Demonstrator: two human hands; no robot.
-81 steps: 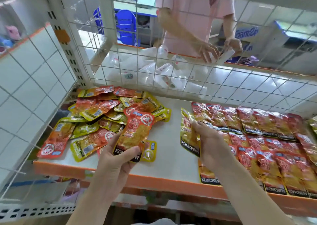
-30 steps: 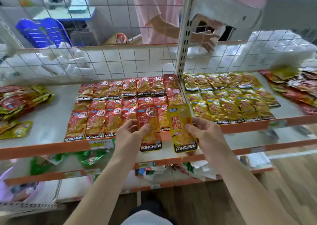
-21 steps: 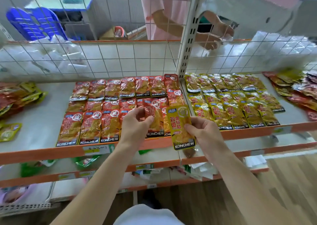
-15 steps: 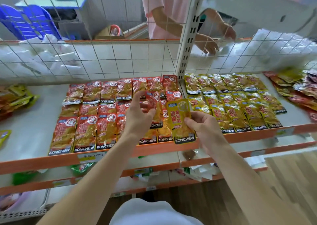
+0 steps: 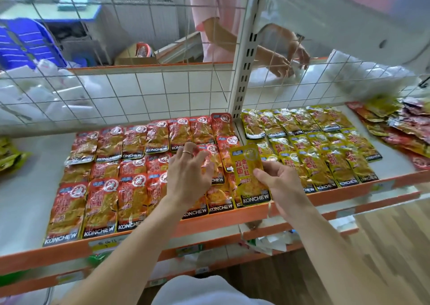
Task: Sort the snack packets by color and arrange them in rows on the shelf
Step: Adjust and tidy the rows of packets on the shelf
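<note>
"Holding that yellow snack packet (image 5: 250, 172) where?"
"By its lower right side; the right hand (image 5: 279, 183) pinches it, thumb on the face; it hangs above the shelf (image 5: 28, 183) front, between the red rows (image 5: 104, 188) and the yellow rows (image 5: 325, 160)."
"And the left hand (image 5: 188, 174)?"
"Fingers spread over a red packet; pinching or only pressing, I cannot tell."
"How will it handle?"
"Probably light, thin and crinkly; glossy foil, likely slippery; better taken by a sealed edge; yellow face, red characters, black KONCHEW band."

KONCHEW on held yellow packet (image 5: 250, 174), on shelved red packets (image 5: 100, 202), on shelved yellow packets (image 5: 325, 167)
</note>
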